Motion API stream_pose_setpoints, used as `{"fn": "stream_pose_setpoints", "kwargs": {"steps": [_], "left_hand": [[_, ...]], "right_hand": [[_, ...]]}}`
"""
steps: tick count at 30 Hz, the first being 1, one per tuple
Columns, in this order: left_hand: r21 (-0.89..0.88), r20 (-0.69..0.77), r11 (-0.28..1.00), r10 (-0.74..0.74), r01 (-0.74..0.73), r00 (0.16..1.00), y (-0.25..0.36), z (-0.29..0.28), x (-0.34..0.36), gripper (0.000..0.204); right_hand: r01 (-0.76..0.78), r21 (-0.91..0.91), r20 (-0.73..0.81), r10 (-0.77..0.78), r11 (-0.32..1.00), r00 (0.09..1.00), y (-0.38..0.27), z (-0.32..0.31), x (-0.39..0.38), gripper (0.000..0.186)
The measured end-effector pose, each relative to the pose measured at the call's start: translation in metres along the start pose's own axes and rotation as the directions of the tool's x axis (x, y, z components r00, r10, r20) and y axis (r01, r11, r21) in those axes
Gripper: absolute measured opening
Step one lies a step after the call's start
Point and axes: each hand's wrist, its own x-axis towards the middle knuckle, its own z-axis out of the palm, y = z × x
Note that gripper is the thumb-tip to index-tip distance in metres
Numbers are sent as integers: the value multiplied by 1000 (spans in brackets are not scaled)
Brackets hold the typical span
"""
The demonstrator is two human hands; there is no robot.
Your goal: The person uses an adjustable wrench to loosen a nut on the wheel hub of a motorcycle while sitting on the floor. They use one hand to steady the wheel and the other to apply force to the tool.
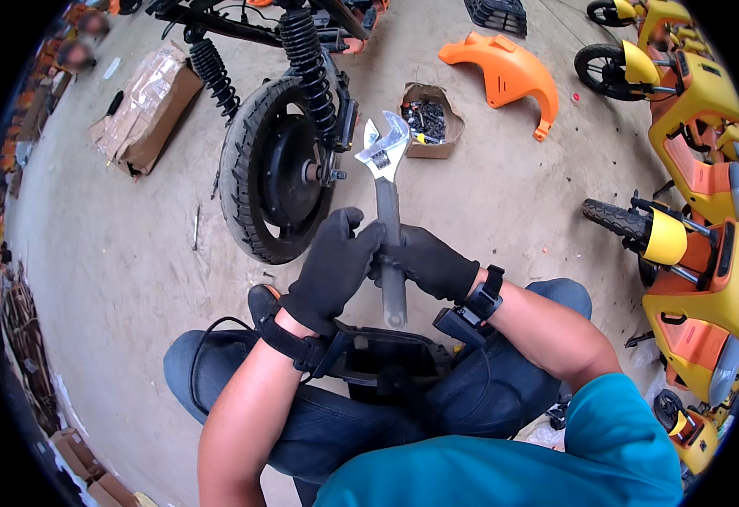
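Note:
An adjustable wrench (389, 203) stands nearly upright in front of me, its silver jaws apart at the top and its dark grey handle pointing down at my lap. Wrapped round the lower handle is my right hand (433, 264), in a black glove. My left hand (329, 269), gloved too, is closed with curled fingers, its thumb against the handle's left side; whatever those fingers may hold is hidden. Just beyond the hands is a black wheel (247, 182) with a thick tyre, and an axle nut (335, 175) sticks out at its hub.
A small cardboard box (431, 150) of bolts and an orange fender (517, 76) lie beyond the wrench. To the left are a taped carton (145, 110) and a thin metal rod (197, 226). Yellow scooters (682, 245) line the right side. A black open container (390, 362) sits between my legs.

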Motion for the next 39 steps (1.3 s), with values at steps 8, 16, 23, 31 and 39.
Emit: {"fn": "stream_pose_setpoints", "kwargs": {"steps": [8,16,23,31,39], "left_hand": [[-53,-139,928,359,-369,923,50,-67,-16,27],[406,-259,883,357,-234,898,48,-152,-2,38],[612,-217,774,359,-159,908,8,-207,27,43],[584,-338,811,269,-23,902,-9,-220,24,48],[808,-176,586,339,-62,924,-19,-169,29,50]], "right_hand": [[26,42,-119,-21,999,993,-9,11,1,22],[-145,-129,-113,131,981,985,15,49,-1,20],[-133,-292,-193,78,947,978,-13,66,-5,22],[-256,-421,-193,190,870,963,-72,58,18,22],[-308,-409,-176,257,859,950,-82,39,48,25]]}}
